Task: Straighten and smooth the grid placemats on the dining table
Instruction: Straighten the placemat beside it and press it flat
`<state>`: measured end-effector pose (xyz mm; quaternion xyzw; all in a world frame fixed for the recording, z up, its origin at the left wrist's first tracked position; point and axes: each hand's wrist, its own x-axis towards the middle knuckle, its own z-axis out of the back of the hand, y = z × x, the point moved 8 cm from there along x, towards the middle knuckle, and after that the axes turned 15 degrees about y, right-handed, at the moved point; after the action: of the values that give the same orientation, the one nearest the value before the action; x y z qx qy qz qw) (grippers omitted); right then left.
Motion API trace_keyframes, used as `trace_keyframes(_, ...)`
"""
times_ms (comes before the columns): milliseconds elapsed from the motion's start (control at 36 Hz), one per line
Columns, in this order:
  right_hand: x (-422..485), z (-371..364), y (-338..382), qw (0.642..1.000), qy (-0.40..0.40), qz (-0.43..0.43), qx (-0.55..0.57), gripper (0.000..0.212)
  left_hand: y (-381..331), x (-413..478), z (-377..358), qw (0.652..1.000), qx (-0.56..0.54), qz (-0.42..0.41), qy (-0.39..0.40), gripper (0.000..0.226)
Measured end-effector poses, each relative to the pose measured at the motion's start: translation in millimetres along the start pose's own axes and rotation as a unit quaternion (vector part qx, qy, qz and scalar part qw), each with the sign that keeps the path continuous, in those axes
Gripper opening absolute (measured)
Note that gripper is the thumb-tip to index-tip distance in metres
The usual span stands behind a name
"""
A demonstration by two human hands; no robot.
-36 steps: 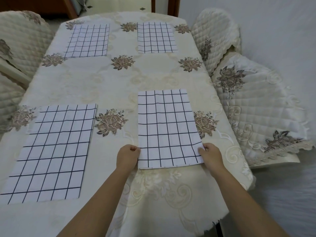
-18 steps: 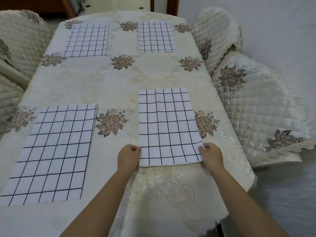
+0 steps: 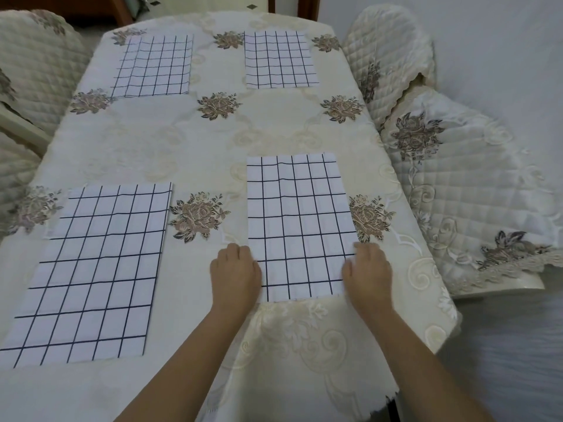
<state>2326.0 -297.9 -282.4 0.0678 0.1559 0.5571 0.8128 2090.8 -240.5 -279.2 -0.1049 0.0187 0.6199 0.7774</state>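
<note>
Grid placemat (image 3: 297,226) at the table's near right corner, flanked by two hands.
White woven rectangle with thin dark check lines, lying flat on a cream embroidered tablecloth (image 3: 189,141) with brown rose motifs. Left hand (image 3: 235,274) resting palm down at the mat's near left edge, fingers together and curled; right hand (image 3: 367,275) palm down over the near right edge, fingers together. Three more checked mats: near left corner (image 3: 91,269), far left (image 3: 154,66), far right (image 3: 280,59). Quilted chair covers (image 3: 475,190) along the right edge.
</note>
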Motion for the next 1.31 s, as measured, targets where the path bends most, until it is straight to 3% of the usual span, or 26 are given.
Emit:
trace_keyframes(111, -6, -37, 71, 0.987, 0.047, 0.154, -0.020, 0.041, -48, 4, -26, 0.991, -0.015, -0.111, 0.076, 0.033)
trace_keyframes(167, -8, -56, 92, 0.980, 0.089, 0.173, -0.038, 0.045, -65, 3, -36, 0.984, 0.009, -0.139, 0.114, 0.042)
trace_keyframes(222, -5, -68, 95, 0.978, 0.128, 0.156, -0.044, 0.049, -63, 5, -44, 0.982, 0.000, -0.121, 0.146, 0.056)
trace_keyframes(389, 4, -66, 69, 0.971, 0.120, 0.190, -0.082, 0.054, -26, 9, -64, 0.979, -0.015, -0.093, 0.182, 0.055)
trace_keyframes(639, 44, -32, -18, 0.990, 0.093, 0.074, -0.072, 0.055, 6, 28, -57, 0.983, -0.038, -0.063, 0.169, 0.068)
trace_keyframes(833, 59, -14, 35, 0.995, 0.032, 0.092, -0.032, 0.047, -31, 49, -43, 0.984, -0.079, -0.086, 0.134, 0.074)
trace_keyframes(972, 67, -51, 109, 0.976, 0.130, 0.174, -0.023, 0.051, -54, 74, -57, 0.975, -0.045, -0.093, 0.197, 0.085)
trace_keyframes(1083, 74, -67, 102, 0.970, 0.161, 0.183, -0.003, 0.064, -45, 80, -56, 0.974, -0.047, -0.112, 0.191, 0.068)
trace_keyframes(1194, 96, -56, 79, 0.978, 0.146, 0.144, -0.040, 0.058, -34, 91, -44, 0.983, -0.024, -0.113, 0.144, 0.068)
trace_keyframes(1306, 124, -43, 43, 0.984, 0.140, 0.081, -0.071, 0.065, -12, 109, -44, 0.985, -0.052, -0.075, 0.148, 0.072)
